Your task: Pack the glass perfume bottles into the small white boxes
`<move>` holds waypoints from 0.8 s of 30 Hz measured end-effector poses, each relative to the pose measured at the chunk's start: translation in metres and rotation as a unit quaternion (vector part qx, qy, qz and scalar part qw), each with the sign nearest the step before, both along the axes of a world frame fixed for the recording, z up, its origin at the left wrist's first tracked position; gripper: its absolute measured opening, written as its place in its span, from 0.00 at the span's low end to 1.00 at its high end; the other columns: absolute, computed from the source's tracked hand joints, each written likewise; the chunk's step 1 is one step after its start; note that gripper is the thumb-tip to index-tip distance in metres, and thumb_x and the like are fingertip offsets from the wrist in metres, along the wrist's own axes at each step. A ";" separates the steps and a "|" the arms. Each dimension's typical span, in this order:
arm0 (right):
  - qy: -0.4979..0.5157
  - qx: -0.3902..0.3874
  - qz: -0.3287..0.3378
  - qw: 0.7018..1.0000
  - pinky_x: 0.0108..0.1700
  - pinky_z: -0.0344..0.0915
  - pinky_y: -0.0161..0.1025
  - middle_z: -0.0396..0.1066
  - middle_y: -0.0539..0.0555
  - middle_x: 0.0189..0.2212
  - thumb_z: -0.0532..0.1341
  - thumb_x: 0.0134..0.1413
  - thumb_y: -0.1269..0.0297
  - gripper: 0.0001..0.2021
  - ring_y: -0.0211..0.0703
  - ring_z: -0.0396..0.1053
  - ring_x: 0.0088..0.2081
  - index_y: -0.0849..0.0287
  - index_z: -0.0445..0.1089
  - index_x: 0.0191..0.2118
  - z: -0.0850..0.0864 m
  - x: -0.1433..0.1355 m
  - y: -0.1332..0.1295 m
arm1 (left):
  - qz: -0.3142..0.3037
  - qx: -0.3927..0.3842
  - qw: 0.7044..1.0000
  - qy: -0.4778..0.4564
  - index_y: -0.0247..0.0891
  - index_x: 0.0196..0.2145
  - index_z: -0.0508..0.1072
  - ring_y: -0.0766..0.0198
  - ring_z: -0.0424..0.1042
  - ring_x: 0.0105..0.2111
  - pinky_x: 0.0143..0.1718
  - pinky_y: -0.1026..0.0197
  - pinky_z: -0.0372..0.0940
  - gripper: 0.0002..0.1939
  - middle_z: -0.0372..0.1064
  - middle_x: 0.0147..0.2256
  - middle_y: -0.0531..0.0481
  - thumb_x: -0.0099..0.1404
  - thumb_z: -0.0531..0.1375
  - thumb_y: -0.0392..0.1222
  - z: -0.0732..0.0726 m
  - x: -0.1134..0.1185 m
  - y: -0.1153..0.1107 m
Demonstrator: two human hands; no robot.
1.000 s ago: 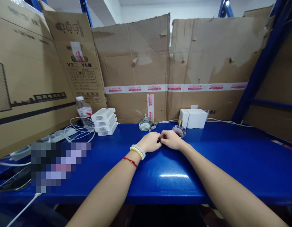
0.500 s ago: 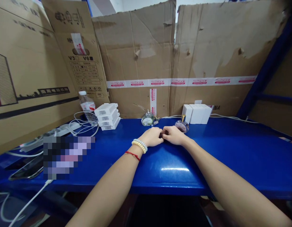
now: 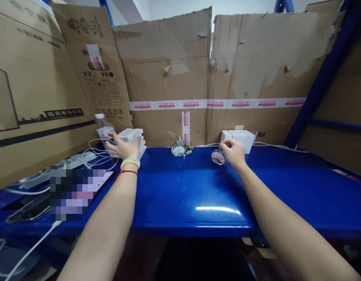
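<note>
My left hand (image 3: 124,148) reaches to the stack of white boxes (image 3: 130,134) at the left, its thumb and fingers spread in front of the upper boxes. Whether the fingertips touch them I cannot tell. With closed fingertips, my right hand (image 3: 233,151) pinches the top of a round perfume bottle (image 3: 218,157) with a pinkish-purple tint; the fingers hide its gold cap. Between my hands, farther back, stands a second perfume bottle (image 3: 179,149), clear and rounded, with small metal and clear parts (image 3: 188,150) lying beside it.
Several white boxes (image 3: 243,140) stand behind my right hand, against the cardboard wall (image 3: 168,82). A water bottle (image 3: 103,127), loose white cables (image 3: 91,153), a power strip (image 3: 80,159) and phones (image 3: 31,207) occupy the left side of the blue table (image 3: 180,195).
My hands, together at the middle before, have parted. The left moved left to the box stack and opened; the right moved right and back and took the purple perfume bottle by its top.
</note>
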State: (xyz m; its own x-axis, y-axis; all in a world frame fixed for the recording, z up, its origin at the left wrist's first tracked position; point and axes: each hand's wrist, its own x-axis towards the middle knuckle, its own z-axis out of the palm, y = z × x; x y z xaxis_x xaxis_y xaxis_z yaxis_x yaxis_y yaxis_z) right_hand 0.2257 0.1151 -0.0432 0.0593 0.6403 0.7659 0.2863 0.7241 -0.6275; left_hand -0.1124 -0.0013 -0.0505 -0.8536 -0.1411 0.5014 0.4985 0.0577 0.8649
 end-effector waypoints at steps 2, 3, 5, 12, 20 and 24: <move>0.015 -0.027 0.000 1.000 0.36 0.61 0.38 0.71 0.54 0.23 0.57 0.38 0.62 0.10 0.41 0.66 0.28 0.63 0.71 0.25 0.000 0.002 0.003 | -0.006 -0.018 1.000 0.000 0.43 0.64 0.53 0.36 0.42 0.64 0.59 0.37 0.44 0.48 0.37 0.65 0.35 0.50 0.68 0.54 -0.001 -0.003 0.004; 0.016 -0.036 0.001 0.999 0.36 0.61 0.39 0.71 0.54 0.23 0.57 0.38 0.62 0.10 0.41 0.66 0.28 0.63 0.71 0.25 0.000 0.002 0.004 | -0.011 -0.025 1.000 0.004 0.43 0.64 0.53 0.36 0.42 0.64 0.59 0.37 0.44 0.47 0.38 0.65 0.35 0.51 0.67 0.54 -0.001 -0.005 0.005; 0.012 -0.043 0.002 0.999 0.36 0.61 0.38 0.71 0.53 0.23 0.57 0.38 0.63 0.09 0.41 0.66 0.28 0.63 0.71 0.25 0.000 0.002 0.006 | -0.029 -0.037 0.999 0.020 0.41 0.64 0.53 0.35 0.43 0.63 0.58 0.36 0.43 0.44 0.42 0.64 0.35 0.54 0.65 0.54 -0.001 -0.010 0.005; 0.000 -0.038 0.008 0.999 0.36 0.61 0.39 0.71 0.53 0.23 0.57 0.39 0.65 0.09 0.41 0.66 0.28 0.63 0.72 0.26 0.001 0.002 0.007 | -0.076 0.038 0.994 0.075 0.37 0.56 0.58 0.28 0.42 0.61 0.55 0.25 0.34 0.37 0.48 0.60 0.37 0.53 0.65 0.51 -0.002 -0.022 -0.001; 0.031 -0.028 0.127 0.991 0.32 0.61 0.37 0.71 0.54 0.27 0.60 0.45 0.50 0.17 0.39 0.66 0.29 0.62 0.69 0.32 -0.001 -0.008 -0.001 | -0.198 0.103 0.913 0.340 0.34 0.55 0.61 0.48 0.60 0.55 0.56 0.44 0.59 0.35 0.57 0.54 0.37 0.54 0.66 0.51 0.009 0.050 0.017; 0.125 -0.109 0.309 0.936 0.21 0.60 0.34 0.70 0.56 0.39 0.55 0.44 0.34 0.34 0.41 0.68 0.30 0.56 0.57 0.49 0.001 -0.017 -0.010 | -0.272 0.069 0.825 0.490 0.35 0.53 0.60 0.53 0.61 0.55 0.55 0.50 0.62 0.32 0.59 0.53 0.38 0.56 0.65 0.51 -0.005 0.104 0.027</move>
